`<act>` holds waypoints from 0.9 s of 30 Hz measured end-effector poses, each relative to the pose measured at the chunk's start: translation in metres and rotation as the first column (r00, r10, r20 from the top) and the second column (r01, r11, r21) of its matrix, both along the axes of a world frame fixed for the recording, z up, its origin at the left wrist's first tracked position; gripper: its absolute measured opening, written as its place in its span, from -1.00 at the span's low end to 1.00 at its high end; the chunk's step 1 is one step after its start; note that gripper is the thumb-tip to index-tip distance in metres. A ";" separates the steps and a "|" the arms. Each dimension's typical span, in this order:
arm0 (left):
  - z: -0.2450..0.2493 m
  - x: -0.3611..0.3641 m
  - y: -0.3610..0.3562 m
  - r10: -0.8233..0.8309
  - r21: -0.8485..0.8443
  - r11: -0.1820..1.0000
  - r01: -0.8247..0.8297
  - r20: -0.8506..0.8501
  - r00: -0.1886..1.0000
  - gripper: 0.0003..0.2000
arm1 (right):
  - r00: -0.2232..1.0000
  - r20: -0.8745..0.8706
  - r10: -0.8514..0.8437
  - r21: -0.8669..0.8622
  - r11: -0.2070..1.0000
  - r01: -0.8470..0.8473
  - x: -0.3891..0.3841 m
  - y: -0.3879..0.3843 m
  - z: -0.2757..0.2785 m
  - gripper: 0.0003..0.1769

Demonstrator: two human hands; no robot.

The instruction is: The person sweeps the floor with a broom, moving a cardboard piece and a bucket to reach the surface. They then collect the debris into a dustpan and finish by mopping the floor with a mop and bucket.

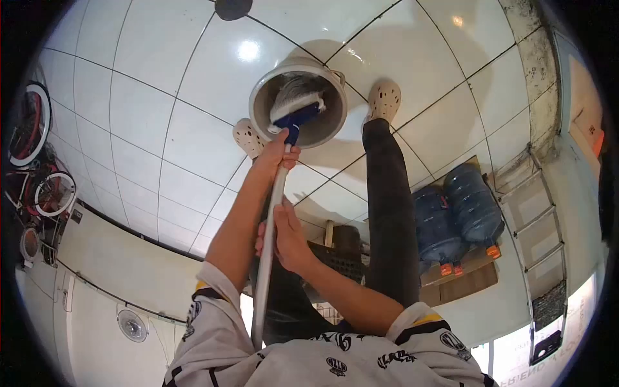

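A mop with a pale pole (264, 284), blue head piece (300, 119) and grey-white strands (298, 95) slants away from my body. Its strands lie inside a round whitish bucket (257, 106) on the floor. My left hand (277, 153) is closed around the pole just below the blue piece, close to the bucket's near rim. Lower down, nearer my chest, my right hand (290, 238) wraps the same pole, its thumb lying along it and fingertips showing on the other side.
White tiles (155, 122) cover the floor, and my feet in beige clogs (385, 98) flank the bucket. Large blue water jugs (474, 203) are on the right, beside a metal ladder (548, 242). Bicycles (48, 187) stand on the far left. A dark round object (233, 8) is at the top.
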State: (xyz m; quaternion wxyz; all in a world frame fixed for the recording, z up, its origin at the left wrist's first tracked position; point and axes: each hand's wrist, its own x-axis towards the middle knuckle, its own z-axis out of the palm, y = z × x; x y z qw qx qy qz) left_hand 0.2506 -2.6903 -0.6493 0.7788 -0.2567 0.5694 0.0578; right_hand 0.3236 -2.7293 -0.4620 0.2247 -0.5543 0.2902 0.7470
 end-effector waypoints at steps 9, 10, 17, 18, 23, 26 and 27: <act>-0.131 0.018 0.017 0.009 0.065 0.998 -0.007 -0.041 0.999 -0.58 | 0.863 0.202 0.462 0.024 0.879 -0.476 0.002 0.010 -0.155 -0.65; -0.154 0.012 0.006 0.215 -0.071 0.974 -0.217 -0.028 0.976 -0.64 | 0.843 0.181 0.506 0.030 0.854 -0.519 0.005 0.011 -0.156 -0.64; -0.058 0.012 -0.026 0.689 -0.091 0.718 -0.691 0.238 0.685 -0.68 | 0.692 0.082 0.717 0.307 0.642 -0.702 0.045 0.002 -0.042 -0.51; -0.024 0.011 -0.032 0.688 -0.062 0.715 -0.696 0.236 0.686 -0.67 | 0.732 -0.053 0.679 0.362 0.696 -0.620 0.061 -0.003 -0.032 -0.47; 0.148 0.019 -0.023 0.871 -0.210 0.490 -0.846 0.169 0.462 -0.57 | 0.986 -0.157 0.054 -0.104 0.992 -0.071 0.095 -0.051 -0.094 -0.05; 0.218 0.022 -0.014 0.954 -0.305 0.296 -0.905 0.136 0.266 -0.49 | 0.918 -0.227 -0.324 -0.340 0.910 0.237 0.066 -0.042 -0.112 -0.01; 0.238 0.024 -0.014 0.965 -0.302 0.260 -0.917 0.103 0.240 -0.47 | 0.831 -0.323 -0.454 -0.226 0.889 0.398 0.051 -0.044 -0.122 0.00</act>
